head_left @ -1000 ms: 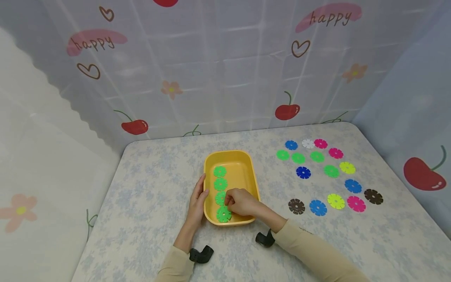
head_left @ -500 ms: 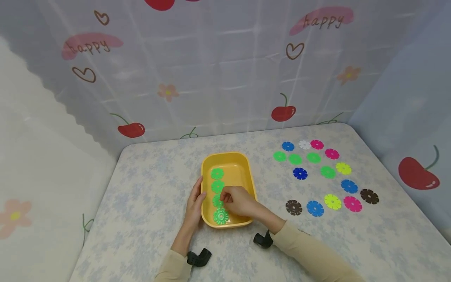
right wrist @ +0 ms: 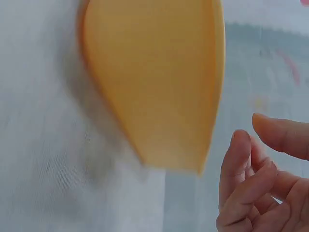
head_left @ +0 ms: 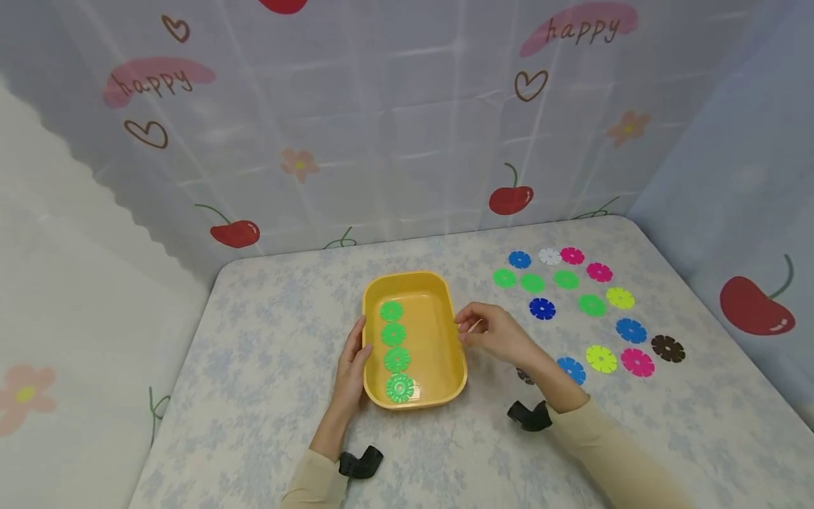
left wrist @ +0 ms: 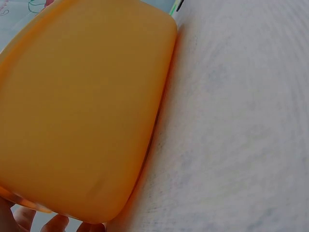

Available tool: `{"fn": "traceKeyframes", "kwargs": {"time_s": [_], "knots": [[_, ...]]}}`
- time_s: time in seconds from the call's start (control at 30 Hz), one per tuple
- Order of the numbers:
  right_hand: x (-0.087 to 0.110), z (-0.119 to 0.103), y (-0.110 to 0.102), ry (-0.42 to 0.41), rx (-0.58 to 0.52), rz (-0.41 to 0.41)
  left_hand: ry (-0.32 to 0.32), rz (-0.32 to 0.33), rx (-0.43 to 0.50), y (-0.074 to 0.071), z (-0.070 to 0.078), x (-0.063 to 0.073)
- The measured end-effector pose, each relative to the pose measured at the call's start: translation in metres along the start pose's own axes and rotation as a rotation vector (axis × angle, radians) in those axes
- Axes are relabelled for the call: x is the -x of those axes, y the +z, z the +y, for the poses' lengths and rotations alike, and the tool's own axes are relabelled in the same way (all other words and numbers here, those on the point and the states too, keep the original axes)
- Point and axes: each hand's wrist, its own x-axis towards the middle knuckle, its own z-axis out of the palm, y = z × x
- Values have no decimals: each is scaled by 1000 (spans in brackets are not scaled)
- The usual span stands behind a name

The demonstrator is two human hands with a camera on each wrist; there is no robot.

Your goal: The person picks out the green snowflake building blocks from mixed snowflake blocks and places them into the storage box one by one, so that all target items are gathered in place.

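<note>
Right hand has come out of the yellow tray: half a second ago it was over the green discs, now it's just beside the right rim. Fingers loosely bent, thumb apart, nothing held. Right wrist view is blurry on the tray, so can't tell if the fingertips touch the rim. Left hand grips the left side, thumb over the rim, fingers along the outside wall.

Tray rests on the table in front of the person, four green discs lying flat in a column along its left half.

Handling, my read: tray is moulded plastic, light, fairly stiff, likely to slide if bumped. Best hold is both long rims. Discs look thin, light, stiff, a bit slick, not fragile. Lying flat they'd be awkward to lift; pinch at the notched edge.

Edges: left thumb and wall sit close to the column, so finger room in the tray is to its right. Loose discs spread off to the right; a brown disc is partly hidden by the right forearm. Black wrist mount rides low, could brush discs. Curtain stands at the far edge, well beyond the tray.
</note>
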Motion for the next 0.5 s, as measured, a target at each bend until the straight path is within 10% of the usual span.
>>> {"fn": "traceKeyframes", "kwargs": {"time_s": [0.5], "knots": [[32, 93, -167, 384, 160, 220, 0, -9, -5, 0, 2, 1]]}}
